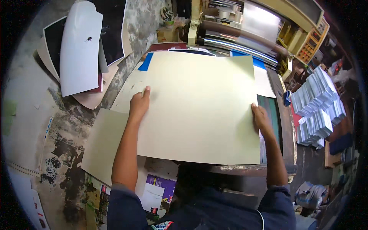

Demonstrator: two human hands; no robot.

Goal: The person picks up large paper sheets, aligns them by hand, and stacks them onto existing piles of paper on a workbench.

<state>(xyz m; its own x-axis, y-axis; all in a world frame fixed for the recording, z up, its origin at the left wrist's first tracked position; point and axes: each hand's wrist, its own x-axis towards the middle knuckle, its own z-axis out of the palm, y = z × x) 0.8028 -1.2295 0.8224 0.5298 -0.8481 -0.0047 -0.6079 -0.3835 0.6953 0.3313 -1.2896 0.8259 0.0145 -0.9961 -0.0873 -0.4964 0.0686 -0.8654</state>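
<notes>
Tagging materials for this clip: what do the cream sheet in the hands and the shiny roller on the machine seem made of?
Cream sheet: probably paper or thin card, matte, given its soft shading and slightly curved top edge.
Roller: likely polished metal, glossy, from its bright streak; coating possible.

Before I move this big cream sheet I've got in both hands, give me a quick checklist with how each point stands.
1. Left hand on the left edge of the large cream sheet: ok, thumb on top.
2. Right hand on its right edge: ok.
3. Far edge straight: not ok, it looks bent near the right corner.
4. White stacks apart from the sheet: ok, off to the right.
5. Metal roller stationary: cannot tell from one still.
6. Lower-left cream sheet not caught underneath: cannot tell, forearm hides it.
</notes>
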